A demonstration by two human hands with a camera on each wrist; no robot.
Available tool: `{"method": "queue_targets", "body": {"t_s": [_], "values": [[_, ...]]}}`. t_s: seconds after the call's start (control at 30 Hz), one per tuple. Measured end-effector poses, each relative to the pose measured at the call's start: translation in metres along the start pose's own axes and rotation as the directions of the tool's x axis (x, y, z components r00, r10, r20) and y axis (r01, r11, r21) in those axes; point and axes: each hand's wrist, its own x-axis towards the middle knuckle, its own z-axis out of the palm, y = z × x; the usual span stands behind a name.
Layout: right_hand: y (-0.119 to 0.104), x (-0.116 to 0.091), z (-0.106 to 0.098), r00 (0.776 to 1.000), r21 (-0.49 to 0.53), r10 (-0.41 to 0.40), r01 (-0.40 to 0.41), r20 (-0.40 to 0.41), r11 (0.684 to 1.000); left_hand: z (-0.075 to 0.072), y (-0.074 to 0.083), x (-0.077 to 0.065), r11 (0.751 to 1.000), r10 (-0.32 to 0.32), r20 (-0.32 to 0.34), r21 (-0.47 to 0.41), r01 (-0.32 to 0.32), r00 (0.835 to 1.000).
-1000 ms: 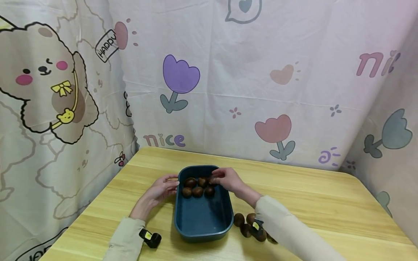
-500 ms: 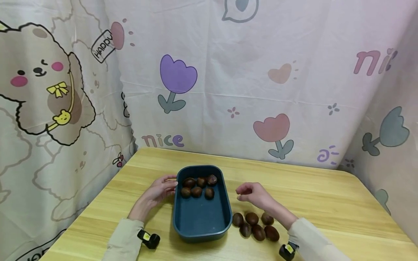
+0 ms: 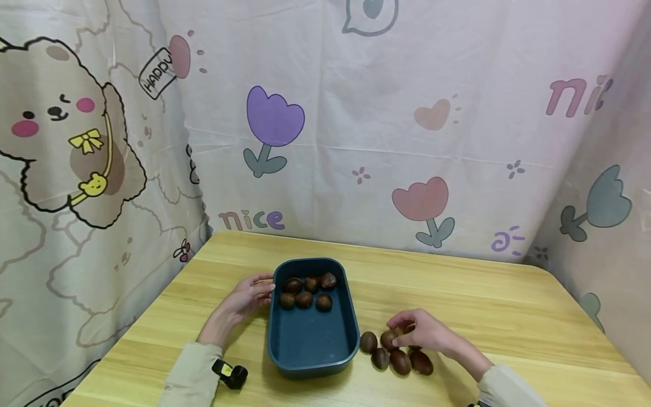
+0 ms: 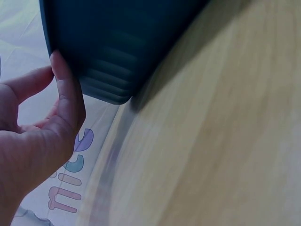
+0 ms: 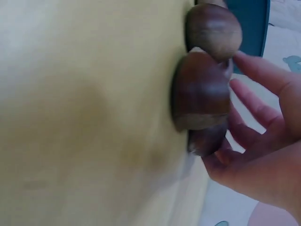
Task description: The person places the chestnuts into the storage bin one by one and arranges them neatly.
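Note:
A dark blue, rounded rectangular box (image 3: 313,345) stands on the table with several brown chestnuts (image 3: 304,299) grouped at its far end. My left hand (image 3: 248,298) rests its relaxed fingers against the box's left outer wall; in the left wrist view the fingertips (image 4: 56,59) lie at the rim. Right of the box, more chestnuts (image 3: 400,362) lie close together on the table. Over their far side is my right hand (image 3: 423,332), thumb and fingers parted around a chestnut (image 3: 389,340). In the right wrist view, the fingers (image 5: 256,70) are right beside the nuts, partly hidden behind them.
The light wooden table (image 3: 473,305) meets a printed cloth (image 3: 330,169) along its back edge. More cloth hangs at the left and right sides. A small black wrist camera (image 3: 231,374) sits at the left sleeve.
My right hand has left the box's far right corner, where a chestnut now lies, and has moved right and nearer to the loose chestnuts. The left hand stays at the box.

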Motion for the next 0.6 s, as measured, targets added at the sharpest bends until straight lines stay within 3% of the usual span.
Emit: {"method": "queue_targets", "body": {"t_s": [0.4,0.6], "values": [[0.009,0.006,0.007,0.997,-0.056,-0.072,0.072,-0.002,0.996,-0.001,-0.002,0.000,1.000,-0.006,-0.004,-0.001,0.006,1.000],[0.014,0.011,0.008,0.984,-0.203,-0.170,0.157,-0.048,0.967,0.000,-0.002,0.001,1.000,-0.005,0.000,-0.013,0.005,1.000]]}}
